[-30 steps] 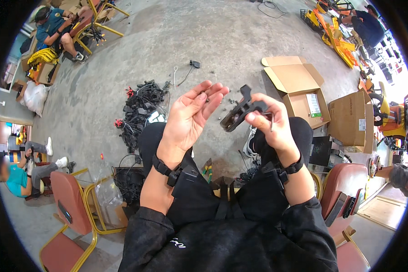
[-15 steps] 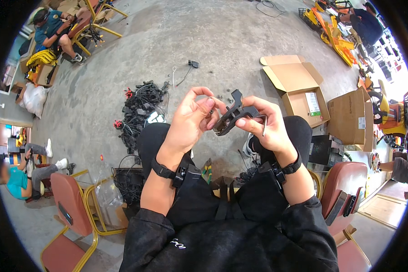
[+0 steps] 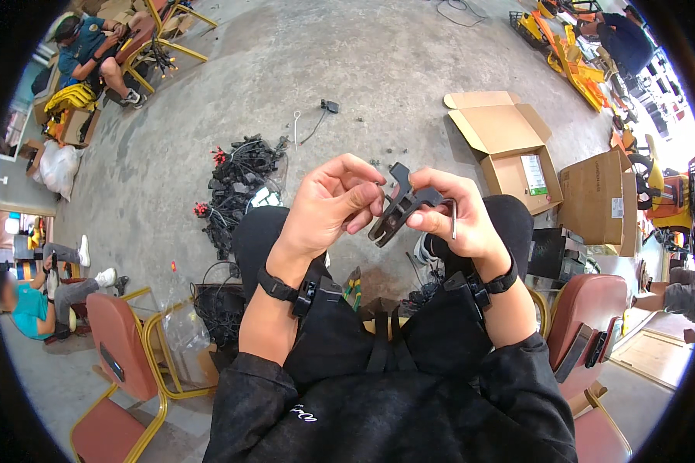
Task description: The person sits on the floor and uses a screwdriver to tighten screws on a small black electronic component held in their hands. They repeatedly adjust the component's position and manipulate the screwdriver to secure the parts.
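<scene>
Over my lap, my right hand (image 3: 465, 214) grips a black bracket-like part (image 3: 401, 207) with thumb and fingers. A thin bent metal rod, seemingly a hex key (image 3: 454, 222), sticks out by that thumb and is held in the same hand. My left hand (image 3: 328, 207) is curled beside the bracket's left end, thumb and fingertips closed together. Whatever sits in that pinch is too small to make out. Beyond my hands, several tiny dark pieces (image 3: 394, 151) lie on the concrete floor.
Left of my knees lies a heap of black cabled parts (image 3: 247, 181) with red ends. An opened cardboard box (image 3: 521, 181) and a closed carton (image 3: 594, 197) stand to the right. Chairs (image 3: 123, 339) flank me. Other people sit at far left; another bends at upper right.
The bracket has tilted to a steeper angle and shifted slightly right and down. My left fingertips have moved a little to the right, staying close to its left end.
</scene>
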Demonstrator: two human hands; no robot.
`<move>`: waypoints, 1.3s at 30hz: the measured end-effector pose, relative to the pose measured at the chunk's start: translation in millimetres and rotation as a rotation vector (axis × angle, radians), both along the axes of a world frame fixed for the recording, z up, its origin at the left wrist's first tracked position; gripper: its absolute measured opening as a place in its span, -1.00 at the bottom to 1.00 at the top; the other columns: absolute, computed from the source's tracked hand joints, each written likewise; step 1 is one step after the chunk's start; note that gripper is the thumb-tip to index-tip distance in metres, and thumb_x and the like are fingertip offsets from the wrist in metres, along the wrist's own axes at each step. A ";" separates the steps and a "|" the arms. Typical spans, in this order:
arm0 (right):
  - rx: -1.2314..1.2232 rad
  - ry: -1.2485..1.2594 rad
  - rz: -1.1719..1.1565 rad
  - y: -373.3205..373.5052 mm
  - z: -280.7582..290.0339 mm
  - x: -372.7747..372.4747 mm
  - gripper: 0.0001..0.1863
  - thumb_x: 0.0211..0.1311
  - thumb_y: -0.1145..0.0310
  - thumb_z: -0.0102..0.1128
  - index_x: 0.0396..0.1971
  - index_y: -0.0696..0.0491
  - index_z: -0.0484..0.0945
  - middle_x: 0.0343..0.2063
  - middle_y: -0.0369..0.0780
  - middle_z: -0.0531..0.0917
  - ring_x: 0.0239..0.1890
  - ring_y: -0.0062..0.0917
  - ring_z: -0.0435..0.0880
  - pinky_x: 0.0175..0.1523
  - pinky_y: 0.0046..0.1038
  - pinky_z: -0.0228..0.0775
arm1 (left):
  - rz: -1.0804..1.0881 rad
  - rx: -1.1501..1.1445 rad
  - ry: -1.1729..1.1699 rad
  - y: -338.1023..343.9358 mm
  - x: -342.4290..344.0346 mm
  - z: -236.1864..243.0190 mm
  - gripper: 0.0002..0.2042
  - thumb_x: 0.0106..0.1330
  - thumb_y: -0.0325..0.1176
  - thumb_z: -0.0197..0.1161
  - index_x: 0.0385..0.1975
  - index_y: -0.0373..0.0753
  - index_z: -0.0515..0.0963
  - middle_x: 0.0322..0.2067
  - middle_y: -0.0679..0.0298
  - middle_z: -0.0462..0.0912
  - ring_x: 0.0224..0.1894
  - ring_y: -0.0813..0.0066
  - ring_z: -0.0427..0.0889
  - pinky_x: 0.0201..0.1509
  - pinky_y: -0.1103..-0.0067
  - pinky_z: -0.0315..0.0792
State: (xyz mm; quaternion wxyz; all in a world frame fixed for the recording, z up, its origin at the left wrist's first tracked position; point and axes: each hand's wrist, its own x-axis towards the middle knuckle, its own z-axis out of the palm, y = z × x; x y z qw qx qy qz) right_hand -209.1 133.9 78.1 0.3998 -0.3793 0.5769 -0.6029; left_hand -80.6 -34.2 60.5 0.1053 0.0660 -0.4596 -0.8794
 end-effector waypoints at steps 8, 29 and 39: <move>-0.025 -0.028 0.036 0.5 2.6 0.8 -0.63 0.07 0.45 0.38 -0.12 0.18 0.49 -0.38 -0.36 0.60 -0.37 -0.83 0.49 -0.32 -0.72 0.37 | -0.069 -0.002 0.025 -2.9 4.4 1.3 -0.88 0.19 -0.48 0.30 -0.32 -0.35 0.54 -0.55 0.18 0.60 -0.74 0.66 0.39 -0.70 0.75 0.20; -0.049 0.124 -0.094 -5.6 -4.9 5.6 -0.63 0.05 0.42 0.39 -0.14 0.15 0.48 -0.48 -0.40 0.52 -0.48 -0.84 0.37 -0.42 -0.72 0.22 | 0.094 -0.376 0.043 -1.6 7.9 8.6 -0.81 0.20 -0.41 0.29 -0.26 -0.38 0.64 -0.44 0.30 0.52 -0.55 0.67 0.42 -0.52 0.75 0.24; -0.310 0.616 -0.183 -7.3 -24.8 0.7 -0.55 -0.24 0.62 0.31 -0.19 0.11 0.50 -0.63 -0.31 0.40 -0.61 -0.59 0.34 -0.51 -0.56 0.16 | -0.047 0.165 0.169 -12.1 4.7 3.3 -0.72 0.32 -0.60 0.02 0.02 -0.43 0.43 -0.22 0.27 0.51 -0.25 0.58 0.50 -0.15 0.67 0.35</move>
